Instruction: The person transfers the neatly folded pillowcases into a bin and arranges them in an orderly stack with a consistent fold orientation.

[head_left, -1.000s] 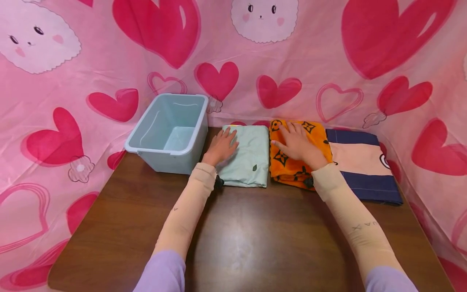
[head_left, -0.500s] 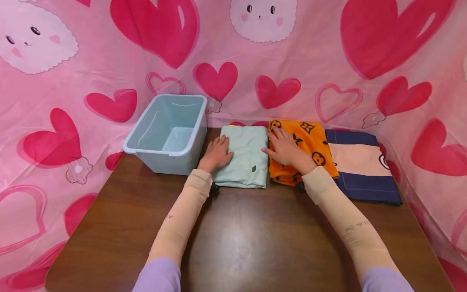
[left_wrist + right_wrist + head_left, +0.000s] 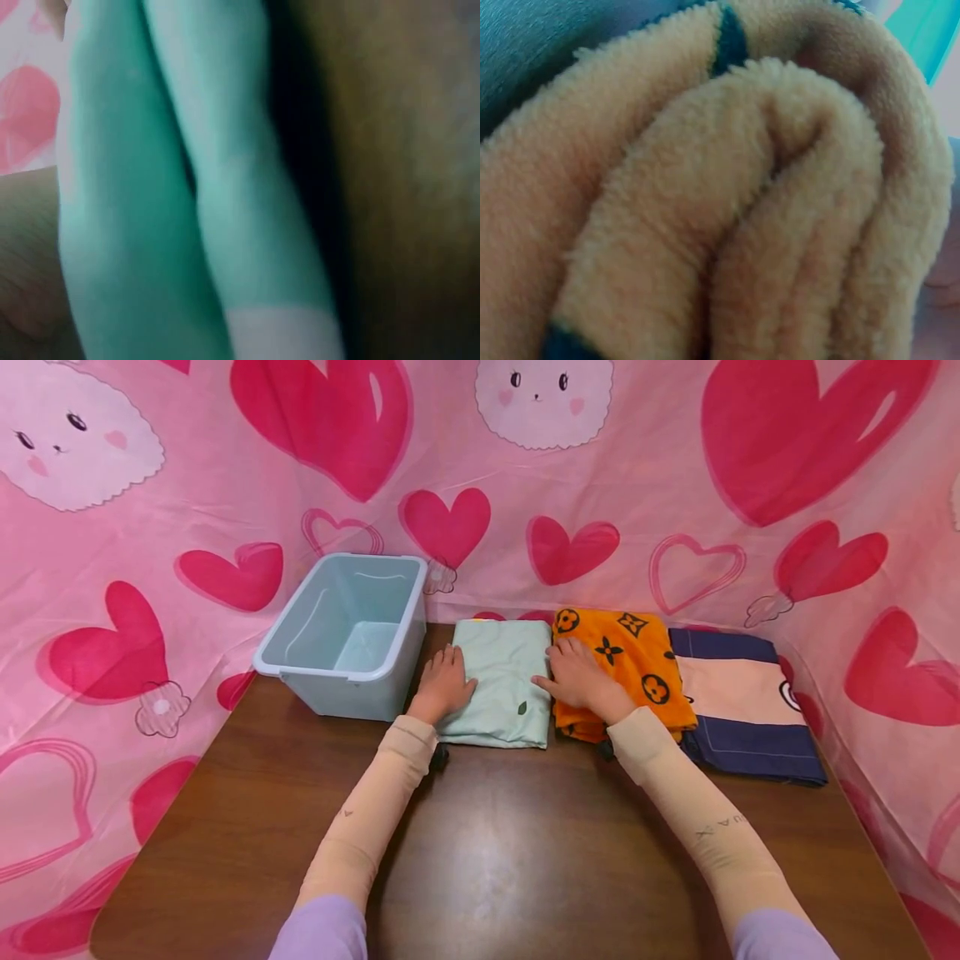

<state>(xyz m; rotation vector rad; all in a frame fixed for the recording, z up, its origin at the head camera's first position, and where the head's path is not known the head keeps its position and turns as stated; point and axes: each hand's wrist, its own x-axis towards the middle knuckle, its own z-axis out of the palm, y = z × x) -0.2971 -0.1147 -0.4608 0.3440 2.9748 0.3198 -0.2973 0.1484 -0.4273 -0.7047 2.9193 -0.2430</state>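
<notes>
In the head view a pale green folded cloth point(image 3: 501, 681) with a small dark leaf print lies mid-table. My left hand point(image 3: 444, 683) rests at its left edge, thumb on the cloth. Beside it is an orange folded plush cloth point(image 3: 633, 652) with black motifs. My right hand point(image 3: 577, 678) lies on this cloth's left edge, its thumb reaching over the green cloth's right edge. Close up, the left wrist view shows blurred green cloth folds point(image 3: 135, 187), and the right wrist view shows the fuzzy rolled layers point(image 3: 667, 195) of the orange cloth.
A light blue plastic bin point(image 3: 337, 675) stands at the back left, close to my left hand. To the right lies a folded navy and peach cloth point(image 3: 742, 689), against the orange one. A pink heart-print curtain point(image 3: 570, 485) hangs behind the brown wooden table point(image 3: 495, 852).
My right hand has slid left and toward me across the orange cloth, onto its left edge. My left hand has shifted slightly left and nearer. The cloths stay about where they were.
</notes>
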